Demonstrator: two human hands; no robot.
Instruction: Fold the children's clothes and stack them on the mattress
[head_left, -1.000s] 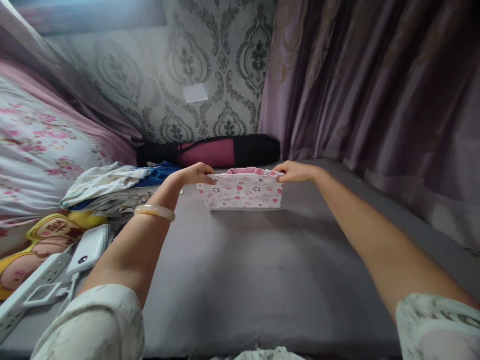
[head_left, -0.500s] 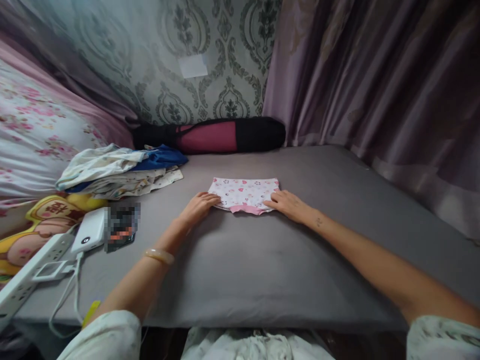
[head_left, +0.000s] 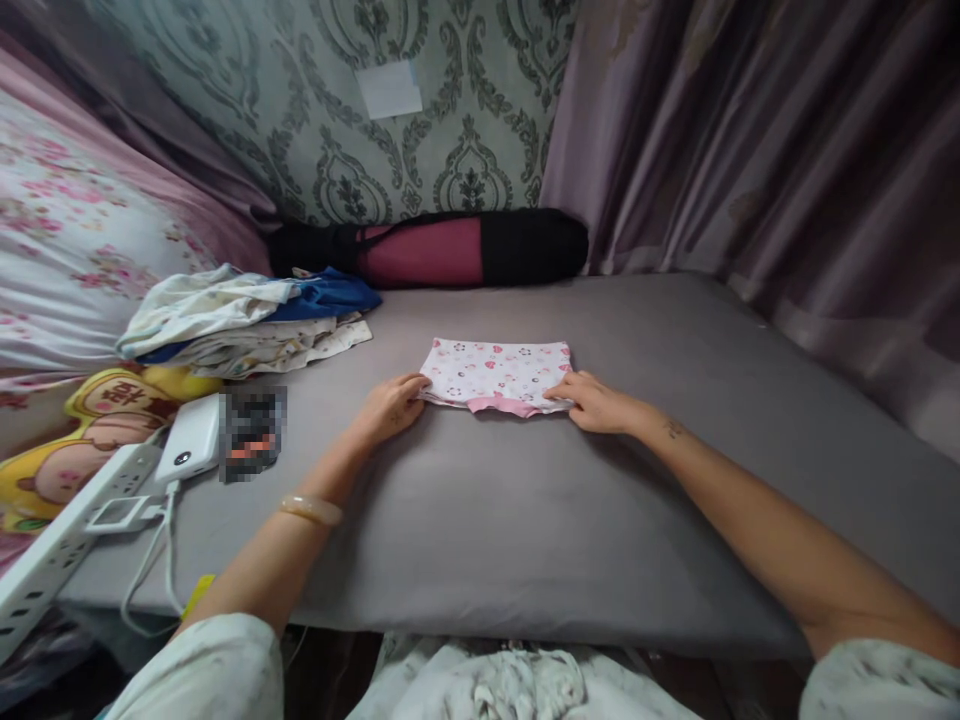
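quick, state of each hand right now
Left hand: closed on the folded cloth, near left corner.
Right hand: closed on its near right corner.

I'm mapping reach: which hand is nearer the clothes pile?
Left: the left hand is right of the clothes pile; the right hand is farther right, across the printed cloth.

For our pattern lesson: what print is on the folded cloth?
White cloth, pink and dark motifs; best in the head view.

Folded garment (head_left: 491, 370): wht w/ pink & dk print, pink trim (head_left: 504, 406) mid near edge; flat on gray sheet (head_left: 540, 530), approx ctr, long sides L–R.
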